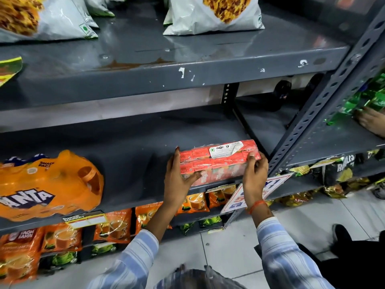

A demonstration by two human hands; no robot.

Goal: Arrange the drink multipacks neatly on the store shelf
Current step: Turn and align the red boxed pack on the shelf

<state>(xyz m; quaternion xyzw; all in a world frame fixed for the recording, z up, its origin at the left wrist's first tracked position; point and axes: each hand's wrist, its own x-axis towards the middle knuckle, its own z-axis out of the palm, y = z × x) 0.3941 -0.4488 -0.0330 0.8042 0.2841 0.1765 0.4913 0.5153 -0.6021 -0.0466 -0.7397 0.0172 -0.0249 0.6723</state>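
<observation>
A red shrink-wrapped multipack of small drink cartons [216, 161] rests at the front right of the grey middle shelf [129, 151]. My left hand [179, 178] grips its left end, thumb on the front face. My right hand [255, 174] grips its right end, fingers over the top edge. An orange Fanta multipack [45, 184] lies on the same shelf at the far left, overhanging the front edge.
White snack bags [214, 13] stand on the upper shelf. Orange tea packets [112, 224] fill the shelf below. A slotted grey upright [308, 119] borders the right. Another person's hand [373, 122] holds green packets in the neighbouring bay. A price sign [239, 197] hangs below the multipack.
</observation>
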